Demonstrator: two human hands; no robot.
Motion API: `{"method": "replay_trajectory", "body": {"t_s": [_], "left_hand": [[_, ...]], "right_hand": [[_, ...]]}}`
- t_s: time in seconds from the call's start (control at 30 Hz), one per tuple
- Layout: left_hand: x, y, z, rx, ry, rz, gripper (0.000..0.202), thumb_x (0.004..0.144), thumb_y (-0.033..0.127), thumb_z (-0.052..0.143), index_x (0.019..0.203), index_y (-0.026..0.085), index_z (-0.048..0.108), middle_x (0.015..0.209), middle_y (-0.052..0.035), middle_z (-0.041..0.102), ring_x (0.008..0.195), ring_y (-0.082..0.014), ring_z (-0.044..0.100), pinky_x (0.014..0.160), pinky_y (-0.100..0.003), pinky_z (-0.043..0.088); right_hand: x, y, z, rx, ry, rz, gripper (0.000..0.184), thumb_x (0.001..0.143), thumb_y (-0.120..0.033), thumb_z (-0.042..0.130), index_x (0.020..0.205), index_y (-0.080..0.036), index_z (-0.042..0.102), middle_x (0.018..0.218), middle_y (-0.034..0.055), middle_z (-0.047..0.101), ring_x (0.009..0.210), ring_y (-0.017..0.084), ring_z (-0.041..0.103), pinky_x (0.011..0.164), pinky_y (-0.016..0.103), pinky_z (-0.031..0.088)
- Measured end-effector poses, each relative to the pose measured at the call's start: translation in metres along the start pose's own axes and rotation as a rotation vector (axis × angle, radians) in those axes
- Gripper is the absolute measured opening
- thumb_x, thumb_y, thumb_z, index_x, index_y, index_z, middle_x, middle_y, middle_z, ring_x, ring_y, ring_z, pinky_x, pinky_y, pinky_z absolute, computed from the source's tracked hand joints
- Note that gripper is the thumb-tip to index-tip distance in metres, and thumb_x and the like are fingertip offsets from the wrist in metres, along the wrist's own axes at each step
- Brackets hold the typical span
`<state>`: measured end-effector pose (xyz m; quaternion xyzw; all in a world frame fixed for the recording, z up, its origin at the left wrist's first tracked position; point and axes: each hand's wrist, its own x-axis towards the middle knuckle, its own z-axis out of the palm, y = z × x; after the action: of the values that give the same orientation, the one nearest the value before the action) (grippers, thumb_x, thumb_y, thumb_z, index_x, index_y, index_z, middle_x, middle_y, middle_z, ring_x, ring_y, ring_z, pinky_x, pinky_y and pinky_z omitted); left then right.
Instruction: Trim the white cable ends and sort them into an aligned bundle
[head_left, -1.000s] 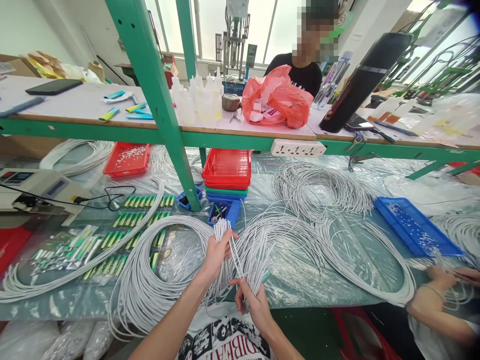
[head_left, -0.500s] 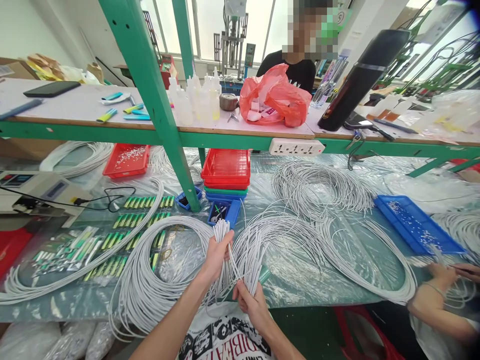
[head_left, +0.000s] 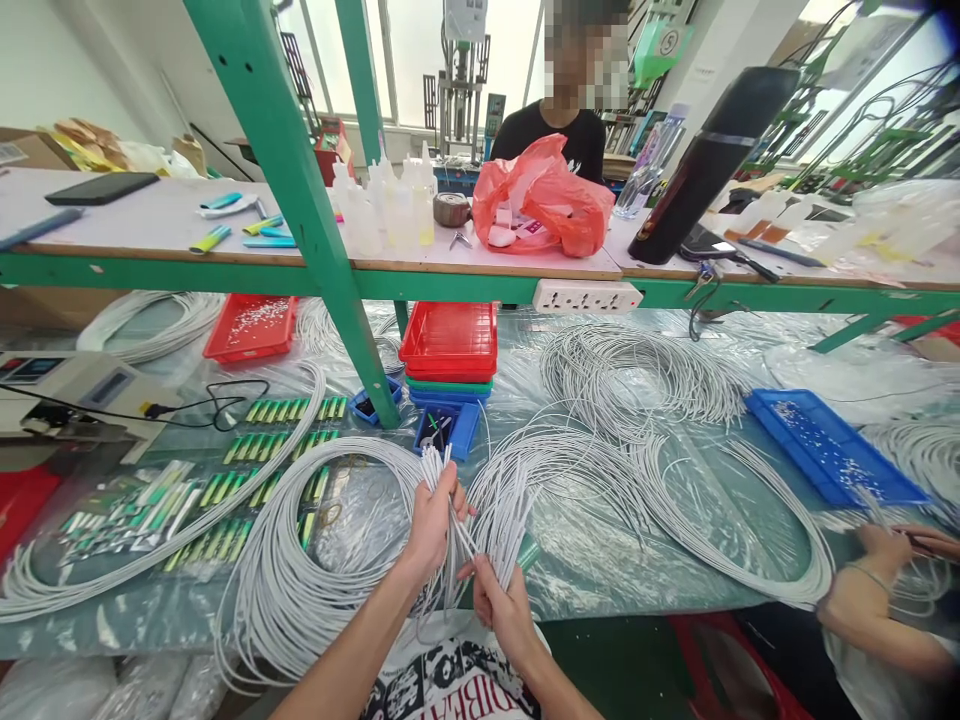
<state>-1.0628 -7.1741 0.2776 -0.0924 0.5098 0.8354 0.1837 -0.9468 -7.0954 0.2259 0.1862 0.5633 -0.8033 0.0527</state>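
Observation:
My left hand (head_left: 435, 515) is closed round a bundle of white cables (head_left: 433, 462), whose ends stick up above the fingers. Just to its right, my right hand (head_left: 499, 600) grips a second bunch of white cables (head_left: 510, 520) low down, near the bench's front edge. A few strands slant from one hand toward the other. Left of my hands lies a large coil of white cable (head_left: 270, 560). Another loose coil (head_left: 577, 460) spreads out to the right of the bunch. Fingers hide the gripped parts of both bunches.
A green post (head_left: 300, 220) and shelf edge (head_left: 450, 285) cross ahead. Red trays (head_left: 450, 340) stand stacked behind my hands. Blue tray (head_left: 832, 450) with small white pieces lies right, near a co-worker's hands (head_left: 889, 550). Green-yellow sleeved parts (head_left: 240, 480) lie left.
My left hand has turned slightly, and its cable ends now lean more to the left. My right hand stays almost in place. The person behind the shelf appears shifted slightly left.

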Motion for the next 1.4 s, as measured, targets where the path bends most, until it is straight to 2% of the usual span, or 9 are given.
{"method": "replay_trajectory", "body": {"t_s": [0.13, 0.23, 0.3, 0.47, 0.6, 0.73, 1.07, 1.2, 1.4], "left_hand": [[0.005, 0.005, -0.006, -0.097, -0.03, -0.074, 0.048, 0.08, 0.051, 0.067, 0.059, 0.019, 0.038, 0.043, 0.0109, 0.025, 0.036, -0.0043, 0.022, 0.038, -0.019, 0.027], [0.011, 0.016, -0.016, -0.063, -0.041, -0.058, 0.046, 0.078, 0.051, 0.068, 0.061, 0.018, 0.041, 0.041, 0.0118, 0.024, 0.035, -0.0033, 0.019, 0.036, -0.018, 0.02], [0.014, 0.023, -0.024, 0.021, -0.03, -0.037, 0.047, 0.076, 0.05, 0.07, 0.06, 0.018, 0.04, 0.04, 0.0121, 0.023, 0.034, -0.0029, 0.018, 0.035, -0.018, 0.017], [0.004, 0.018, -0.027, 0.346, -0.082, -0.079, 0.042, 0.068, 0.046, 0.077, 0.063, 0.018, 0.045, 0.041, 0.0117, 0.029, 0.035, -0.0032, 0.021, 0.036, -0.018, 0.016], [-0.012, 0.009, -0.008, 0.497, -0.266, 0.014, 0.024, 0.071, 0.034, 0.074, 0.079, 0.013, 0.065, 0.064, 0.0, 0.062, 0.056, -0.011, 0.054, 0.053, -0.021, 0.043], [-0.021, 0.01, 0.003, 0.532, -0.255, 0.034, 0.024, 0.074, 0.034, 0.071, 0.087, 0.013, 0.069, 0.087, -0.0057, 0.071, 0.082, -0.019, 0.064, 0.079, -0.029, 0.05], [-0.021, -0.028, -0.009, 0.526, -0.262, -0.087, 0.038, 0.071, 0.041, 0.075, 0.094, 0.012, 0.067, 0.094, -0.0082, 0.071, 0.085, -0.0207, 0.063, 0.079, -0.03, 0.049], [-0.014, -0.036, -0.009, 0.451, -0.28, -0.083, 0.035, 0.071, 0.044, 0.074, 0.079, 0.011, 0.066, 0.072, -0.0038, 0.065, 0.066, -0.0154, 0.056, 0.068, -0.028, 0.047], [-0.012, -0.044, -0.008, 0.428, -0.289, -0.183, 0.04, 0.068, 0.049, 0.076, 0.082, 0.013, 0.064, 0.054, 0.0044, 0.048, 0.045, -0.0071, 0.032, 0.044, -0.021, 0.029]], "right_hand": [[0.009, -0.016, -0.009, 0.039, 0.11, -0.054, 0.051, 0.082, -0.063, 0.059, 0.077, -0.013, 0.071, 0.054, 0.0053, 0.061, 0.046, 0.017, 0.055, 0.053, 0.031, 0.045], [0.017, -0.034, -0.022, 0.121, 0.204, -0.073, 0.048, 0.081, -0.061, 0.062, 0.077, -0.014, 0.072, 0.067, 0.0087, 0.069, 0.06, 0.02, 0.063, 0.072, 0.036, 0.052], [0.02, -0.044, -0.033, 0.211, 0.201, -0.046, 0.045, 0.081, -0.061, 0.062, 0.072, -0.016, 0.069, 0.053, 0.0027, 0.061, 0.046, 0.015, 0.055, 0.059, 0.032, 0.051], [0.023, -0.045, -0.042, 0.25, 0.034, 0.016, 0.046, 0.079, -0.056, 0.067, 0.057, -0.02, 0.051, 0.036, -0.0121, 0.02, 0.03, 0.005, 0.016, 0.032, 0.02, 0.026], [0.027, -0.029, -0.033, 0.191, -0.044, 0.078, 0.05, 0.077, -0.062, 0.065, 0.054, -0.021, 0.047, 0.035, -0.0125, 0.017, 0.029, 0.005, 0.016, 0.031, 0.021, 0.023], [0.034, -0.028, -0.033, 0.259, 0.01, 0.039, 0.044, 0.081, -0.059, 0.063, 0.063, -0.019, 0.056, 0.039, -0.0109, 0.024, 0.032, 0.006, 0.021, 0.034, 0.021, 0.027], [0.053, -0.052, -0.045, 0.461, 0.155, 0.045, 0.041, 0.075, -0.056, 0.071, 0.07, -0.017, 0.059, 0.046, -0.0098, 0.027, 0.038, 0.005, 0.024, 0.041, 0.021, 0.03], [0.058, -0.049, -0.046, 0.528, 0.175, 0.053, 0.041, 0.073, -0.055, 0.074, 0.069, -0.017, 0.059, 0.047, -0.0094, 0.028, 0.04, 0.006, 0.025, 0.042, 0.021, 0.03], [0.064, -0.046, -0.052, 0.591, 0.25, 0.071, 0.038, 0.076, -0.052, 0.072, 0.068, -0.018, 0.059, 0.047, -0.0089, 0.027, 0.043, 0.007, 0.029, 0.047, 0.022, 0.038]]}}
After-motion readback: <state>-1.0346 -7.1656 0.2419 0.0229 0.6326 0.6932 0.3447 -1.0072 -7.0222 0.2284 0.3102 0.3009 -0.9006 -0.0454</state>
